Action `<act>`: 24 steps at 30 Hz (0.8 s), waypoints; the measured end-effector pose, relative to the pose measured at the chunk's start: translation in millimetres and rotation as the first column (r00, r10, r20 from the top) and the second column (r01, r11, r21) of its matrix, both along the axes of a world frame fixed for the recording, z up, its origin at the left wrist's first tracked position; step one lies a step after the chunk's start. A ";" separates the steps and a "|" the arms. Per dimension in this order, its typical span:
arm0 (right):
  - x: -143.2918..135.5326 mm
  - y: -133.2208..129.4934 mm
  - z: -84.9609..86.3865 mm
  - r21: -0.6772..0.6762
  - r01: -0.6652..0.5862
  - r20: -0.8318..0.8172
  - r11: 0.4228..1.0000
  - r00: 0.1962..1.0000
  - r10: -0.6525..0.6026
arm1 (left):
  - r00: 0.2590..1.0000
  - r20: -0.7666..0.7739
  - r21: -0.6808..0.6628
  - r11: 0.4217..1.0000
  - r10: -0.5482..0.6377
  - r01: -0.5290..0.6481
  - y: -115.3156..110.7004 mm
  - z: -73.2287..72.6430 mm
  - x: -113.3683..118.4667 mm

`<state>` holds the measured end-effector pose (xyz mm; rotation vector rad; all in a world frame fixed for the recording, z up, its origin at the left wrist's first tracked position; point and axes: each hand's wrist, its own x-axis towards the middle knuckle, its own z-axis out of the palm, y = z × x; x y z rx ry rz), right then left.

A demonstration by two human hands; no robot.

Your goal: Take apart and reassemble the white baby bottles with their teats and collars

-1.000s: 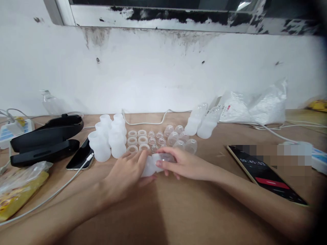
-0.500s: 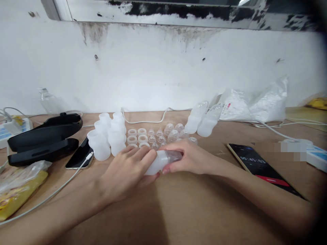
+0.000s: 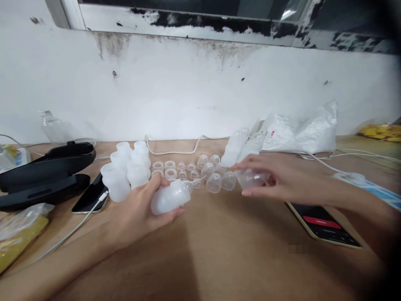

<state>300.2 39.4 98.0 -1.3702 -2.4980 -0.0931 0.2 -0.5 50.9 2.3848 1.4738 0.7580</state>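
Note:
My left hand (image 3: 150, 205) is wrapped round a milky white bottle (image 3: 169, 198), tilted to the right, with a clear nipple (image 3: 189, 186) at its top and a thin pale strip sticking out beyond it. To the right, my right hand (image 3: 266, 177) has its fingers round a clear dome cap (image 3: 250, 179). Between the hands lie several clear dome caps (image 3: 214, 183), several small clear nipples (image 3: 193, 174) and several white rings (image 3: 170, 174). Several open white bottles (image 3: 115, 182) stand beyond my left hand. Two capped bottles (image 3: 233, 148) stand behind my right hand.
On the left are a black case (image 3: 46, 167), a phone (image 3: 90, 194) with a white cable and a yellow packet (image 3: 23, 234). To the right lie another phone (image 3: 326, 223) and a power strip (image 3: 382, 192). Clear plastic bags (image 3: 300, 131) rest by the wall (image 3: 175, 83).
My hands have moved apart. The clear cap has come off the bottle and moved right with my right hand, leaving the nipple and strip uncovered. The view has shifted slightly.

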 end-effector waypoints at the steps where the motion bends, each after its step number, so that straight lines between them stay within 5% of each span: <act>1: 0.4 -6.0 -6.9 -0.084 -0.016 0.090 0.996 0.996 0.024 | 1.000 0.021 0.007 1.000 0.008 -0.008 -2.5 -5.5 0.7; 5: -2.5 -18.6 -39.4 -0.233 0.176 0.265 0.956 0.958 -0.112 | 0.998 0.065 0.027 1.000 -0.017 0.016 -11.1 -24.9 -0.8; 8: -4.1 -13.3 -59.0 -0.271 0.304 0.219 0.913 0.943 -0.249 | 0.991 0.129 0.063 0.998 -0.028 0.020 -13.5 -31.8 -2.4; 14: -3.7 6.2 -80.9 -0.169 0.296 -0.022 0.940 0.953 -0.303 | 0.988 0.144 0.080 0.996 -0.057 0.045 -12.6 -34.2 -2.6; 24: -1.7 29.4 -87.4 -0.132 0.272 -0.013 0.953 0.961 -0.276 | 0.990 0.129 0.097 0.994 -0.061 0.048 -11.6 -31.1 -1.8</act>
